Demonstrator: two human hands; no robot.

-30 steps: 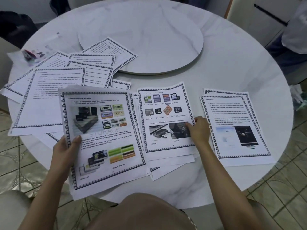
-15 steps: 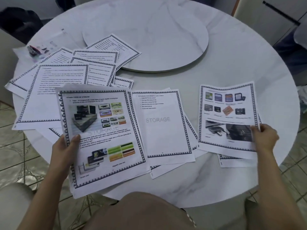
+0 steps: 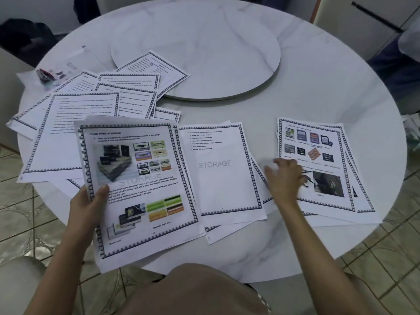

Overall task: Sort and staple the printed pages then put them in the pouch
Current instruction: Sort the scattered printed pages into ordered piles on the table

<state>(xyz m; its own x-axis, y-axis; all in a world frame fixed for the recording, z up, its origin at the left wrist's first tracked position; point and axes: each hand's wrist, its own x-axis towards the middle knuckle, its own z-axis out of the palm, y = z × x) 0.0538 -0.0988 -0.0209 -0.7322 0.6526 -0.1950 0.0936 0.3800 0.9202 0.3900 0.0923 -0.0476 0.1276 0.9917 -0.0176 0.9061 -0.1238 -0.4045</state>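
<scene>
1. Loosely spread and slightly blurred, the fingers (image 3: 278, 163) of the right hand (image 3: 285, 178) grasp nothing. With the person at 6 o'clock, the hand sits low over the paper at about 4 o'clock. Whether it touches a sheet cannot be told.
2. The left hand (image 3: 87, 205) grips a bundle of white printed sheets (image 3: 141, 185) at 7 o'clock, with the thumb (image 3: 102, 192) on top and the other fingers hidden beneath. The top sheet shows colour photos of cassettes and cards inside a dark zigzag border. The bundle overhangs the table edge.
3. At 5 o'clock, just beside the bundle, a mostly blank sheet with a grey STORAGE watermark (image 3: 218, 171) lies on other sheets. At 3 o'clock lies a slightly fanned pile topped by memory-card photos (image 3: 318, 160).
4. A loose fan of text-only sheets (image 3: 84, 123) covers 9 to 10 o'clock.
5. The step looks like sorting. To do it well, check the page number at each sheet's foot, slide one sheet at a time with flat fingertips, and square each pile's edges for stapling.
6. The thin, floppy paper likely slips on the smooth, glossy, round white marble table (image 3: 318, 76). A raised round turntable of the same stone (image 3: 204, 53) sits toward 12 o'clock.
7. A clear plastic pouch (image 3: 61, 69) rests at the 10 o'clock rim, well apart from both hands. A small dark-red object (image 3: 44, 75), possibly the stapler, lies with it but is too blurred to confirm.
</scene>
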